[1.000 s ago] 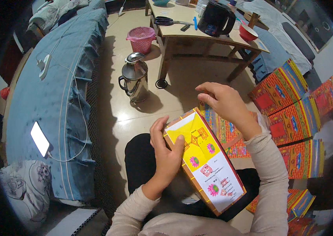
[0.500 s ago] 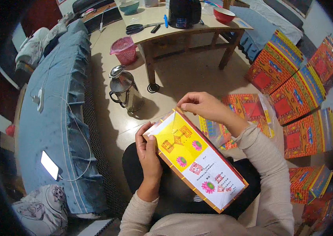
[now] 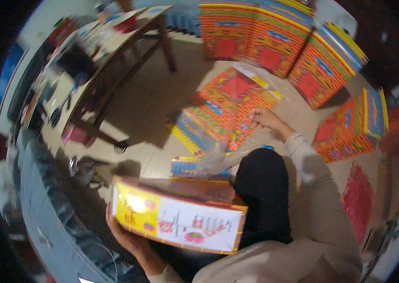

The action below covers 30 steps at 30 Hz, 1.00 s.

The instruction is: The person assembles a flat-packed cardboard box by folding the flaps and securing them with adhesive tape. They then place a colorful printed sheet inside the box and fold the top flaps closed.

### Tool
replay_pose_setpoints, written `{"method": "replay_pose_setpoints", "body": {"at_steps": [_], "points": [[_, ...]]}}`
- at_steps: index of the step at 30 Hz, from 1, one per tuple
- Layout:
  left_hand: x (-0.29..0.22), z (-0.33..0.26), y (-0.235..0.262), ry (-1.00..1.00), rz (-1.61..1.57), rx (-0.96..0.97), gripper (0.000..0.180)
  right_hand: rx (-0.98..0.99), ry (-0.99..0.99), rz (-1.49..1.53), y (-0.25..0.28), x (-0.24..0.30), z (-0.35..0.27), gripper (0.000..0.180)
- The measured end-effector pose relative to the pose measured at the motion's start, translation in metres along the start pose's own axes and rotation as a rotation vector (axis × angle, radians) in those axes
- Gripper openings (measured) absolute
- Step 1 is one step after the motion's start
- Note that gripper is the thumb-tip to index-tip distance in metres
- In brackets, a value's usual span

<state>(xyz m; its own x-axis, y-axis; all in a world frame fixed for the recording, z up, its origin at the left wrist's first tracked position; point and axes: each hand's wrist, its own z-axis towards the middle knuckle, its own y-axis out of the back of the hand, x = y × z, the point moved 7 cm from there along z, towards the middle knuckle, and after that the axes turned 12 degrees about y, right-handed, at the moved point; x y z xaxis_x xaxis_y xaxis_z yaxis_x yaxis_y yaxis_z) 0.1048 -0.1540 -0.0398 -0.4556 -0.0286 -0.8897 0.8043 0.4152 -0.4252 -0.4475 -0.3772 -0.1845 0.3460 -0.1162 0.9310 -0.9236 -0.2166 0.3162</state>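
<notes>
My left hand (image 3: 125,236) grips one end of a long flat paper box (image 3: 178,218) over my lap. The box's upward face is yellow and white, with pink flowers and red stamp-like marks. My right hand (image 3: 266,120) is stretched out to the right, over red-and-yellow brick-patterned paper pieces (image 3: 230,92) on the floor. Clear plastic film (image 3: 237,151) lies on and around these pieces. The right fingers look bent but are smeared by motion, so I cannot see whether they pinch anything.
Several brick-patterned paper boxes (image 3: 269,40) stand along the far right. A wooden table (image 3: 114,45) is at the far left, with a pink basket (image 3: 77,134) beside it. A metal flask (image 3: 86,170) stands near the blue-covered sofa (image 3: 43,203). Red material (image 3: 359,203) lies at right.
The view has swung to the right. My right hand has left the box's corner and reached out over the floor pieces. The box has turned more level in my left hand.
</notes>
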Motion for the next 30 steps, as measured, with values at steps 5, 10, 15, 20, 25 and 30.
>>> {"method": "replay_pose_setpoints", "body": {"at_steps": [5, 10, 15, 20, 25, 30], "points": [[0.008, 0.000, -0.012, 0.234, -0.062, 0.074, 0.059, -0.314, -0.359, 0.082, 0.037, -0.228, -0.111, 0.026], [0.010, -0.014, -0.036, 0.171, 0.183, 0.193, 0.063, -0.358, -0.458, 0.149, 0.011, -0.327, -0.194, 0.033], [-0.010, -0.031, -0.026, 0.137, 0.433, 0.359, 0.063, -0.317, -0.417, 0.278, -0.035, -0.330, -0.176, 0.034], [-0.019, 0.004, 0.057, 0.111, 0.439, 0.141, 0.063, -0.358, -0.443, 0.457, -0.046, -0.342, -0.161, 0.025], [-0.010, -0.037, -0.044, -0.043, 0.602, 0.173, 0.067, -0.407, -0.474, 0.600, -0.046, -0.364, -0.169, 0.024], [0.023, -0.017, -0.058, -0.090, 0.594, 0.348, 0.070, -0.562, -0.328, 0.773, -0.001, -0.430, -0.253, 0.025]]}}
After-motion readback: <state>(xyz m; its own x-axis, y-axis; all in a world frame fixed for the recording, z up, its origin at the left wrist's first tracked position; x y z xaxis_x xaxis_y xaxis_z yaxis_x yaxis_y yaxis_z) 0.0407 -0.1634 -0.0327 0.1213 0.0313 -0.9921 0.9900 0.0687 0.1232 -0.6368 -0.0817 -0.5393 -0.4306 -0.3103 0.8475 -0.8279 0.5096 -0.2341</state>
